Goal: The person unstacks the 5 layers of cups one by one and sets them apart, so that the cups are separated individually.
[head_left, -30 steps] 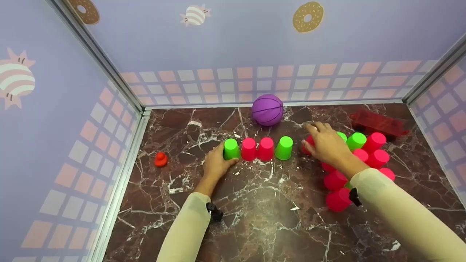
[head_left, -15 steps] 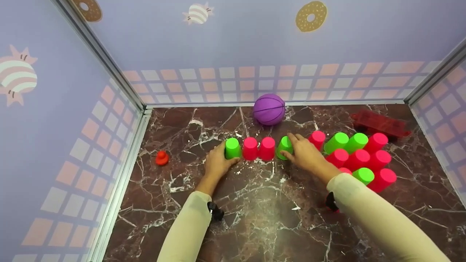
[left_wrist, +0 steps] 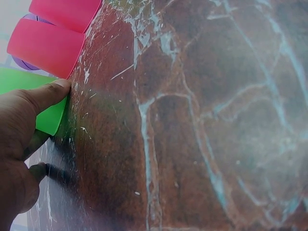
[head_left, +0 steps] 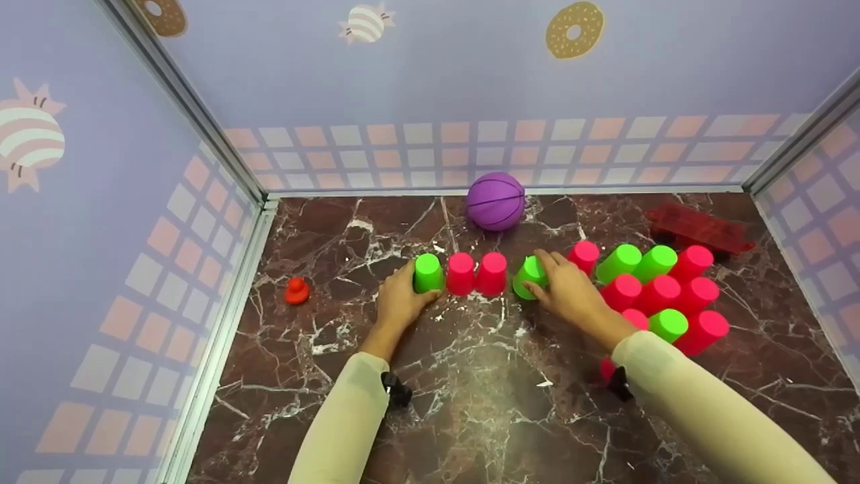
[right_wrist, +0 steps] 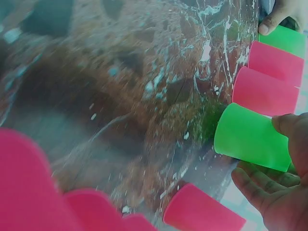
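Upside-down plastic cups form a short row in the head view: green, pink, pink, green. At its left end my left hand [head_left: 398, 300] holds a green cup [head_left: 428, 273], and the left wrist view shows the thumb [left_wrist: 50, 94] along its side. Two pink cups [head_left: 461, 274] stand beside it. My right hand [head_left: 570, 290] grips the other green cup [head_left: 529, 277] between thumb and fingers. That cup stands apart from the pink pair in the right wrist view. A lone pink cup [head_left: 584, 257] is just behind the right hand.
Several pink and green cups [head_left: 662, 294] stand grouped at the right, partly hidden by the right forearm. A purple ball [head_left: 496, 202] sits near the back wall, a transparent red object [head_left: 700, 228] at the back right, and a small red-orange duck-like toy [head_left: 297, 291] at the left.
My right hand has moved left from the pink cup by the group to the row's green cup, which has since shifted slightly right. The left hand stays on its cup.
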Action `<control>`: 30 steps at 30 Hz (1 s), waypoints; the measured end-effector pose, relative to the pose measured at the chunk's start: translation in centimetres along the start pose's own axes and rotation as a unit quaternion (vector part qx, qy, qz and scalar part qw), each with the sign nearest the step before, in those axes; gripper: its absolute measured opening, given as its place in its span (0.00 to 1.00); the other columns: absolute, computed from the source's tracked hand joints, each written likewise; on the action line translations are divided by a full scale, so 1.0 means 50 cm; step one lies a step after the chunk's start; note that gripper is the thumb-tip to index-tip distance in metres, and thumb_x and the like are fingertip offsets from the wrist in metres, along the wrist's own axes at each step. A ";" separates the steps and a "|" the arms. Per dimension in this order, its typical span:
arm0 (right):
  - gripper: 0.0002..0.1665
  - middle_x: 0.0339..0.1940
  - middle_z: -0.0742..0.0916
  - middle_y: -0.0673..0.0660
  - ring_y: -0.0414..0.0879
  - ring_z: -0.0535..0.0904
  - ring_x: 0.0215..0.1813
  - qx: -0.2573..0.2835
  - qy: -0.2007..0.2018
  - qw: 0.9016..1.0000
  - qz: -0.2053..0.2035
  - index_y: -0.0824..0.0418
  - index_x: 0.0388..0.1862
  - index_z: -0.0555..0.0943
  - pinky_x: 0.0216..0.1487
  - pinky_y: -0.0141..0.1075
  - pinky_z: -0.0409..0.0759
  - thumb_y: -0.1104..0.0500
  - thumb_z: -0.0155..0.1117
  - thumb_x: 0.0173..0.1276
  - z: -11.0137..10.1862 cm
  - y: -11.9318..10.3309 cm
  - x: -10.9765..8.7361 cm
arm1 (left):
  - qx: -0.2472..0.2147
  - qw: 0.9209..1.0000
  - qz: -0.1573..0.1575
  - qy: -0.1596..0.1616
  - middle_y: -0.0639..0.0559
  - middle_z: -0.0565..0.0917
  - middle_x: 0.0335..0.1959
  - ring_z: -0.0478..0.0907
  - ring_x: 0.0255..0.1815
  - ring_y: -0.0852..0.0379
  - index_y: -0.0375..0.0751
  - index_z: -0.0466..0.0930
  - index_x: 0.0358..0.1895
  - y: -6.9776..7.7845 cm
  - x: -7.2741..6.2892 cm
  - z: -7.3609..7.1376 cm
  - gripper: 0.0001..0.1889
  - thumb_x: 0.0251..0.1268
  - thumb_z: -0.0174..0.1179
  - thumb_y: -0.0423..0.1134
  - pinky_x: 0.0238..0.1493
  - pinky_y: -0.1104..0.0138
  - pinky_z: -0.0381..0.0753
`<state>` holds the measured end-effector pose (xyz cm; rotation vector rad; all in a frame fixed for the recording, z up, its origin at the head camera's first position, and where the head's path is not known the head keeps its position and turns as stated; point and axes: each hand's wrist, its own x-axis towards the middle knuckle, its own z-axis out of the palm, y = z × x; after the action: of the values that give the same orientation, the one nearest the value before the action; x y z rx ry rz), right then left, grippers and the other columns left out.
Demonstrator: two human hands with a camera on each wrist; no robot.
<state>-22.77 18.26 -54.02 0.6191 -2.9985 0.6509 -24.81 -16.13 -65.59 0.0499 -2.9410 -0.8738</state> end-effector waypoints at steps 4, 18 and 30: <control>0.42 0.69 0.82 0.80 0.78 0.84 0.65 -0.005 0.000 1.000 -0.009 0.76 0.79 0.70 0.68 0.68 0.82 0.54 0.74 0.77 -0.022 0.019 -0.035 | 0.004 1.000 -0.002 -0.003 0.44 0.90 0.65 0.88 0.65 0.37 0.50 0.78 0.77 0.000 0.003 -0.003 0.45 0.57 0.84 0.59 0.68 0.39 0.82; 0.40 0.67 0.83 0.82 0.78 0.86 0.61 -0.031 0.013 0.999 0.001 0.77 0.77 0.72 0.61 0.70 0.85 0.57 0.75 0.76 -0.064 0.084 -0.107 | -0.008 1.000 0.007 0.008 0.41 0.91 0.61 0.89 0.61 0.36 0.50 0.80 0.74 0.002 0.000 -0.003 0.44 0.54 0.84 0.60 0.64 0.38 0.83; 0.39 0.62 0.84 0.81 0.77 0.87 0.55 -0.029 0.040 0.999 -0.012 0.76 0.74 0.72 0.54 0.71 0.86 0.59 0.76 0.72 -0.046 0.102 -0.104 | -0.005 1.000 0.017 0.014 0.44 0.92 0.60 0.90 0.60 0.37 0.49 0.80 0.74 0.000 0.000 -0.001 0.43 0.55 0.83 0.59 0.63 0.38 0.84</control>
<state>-20.10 25.38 -54.41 0.6087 -2.9207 0.5701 -24.81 -16.14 -65.56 0.0128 -2.9026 -0.8745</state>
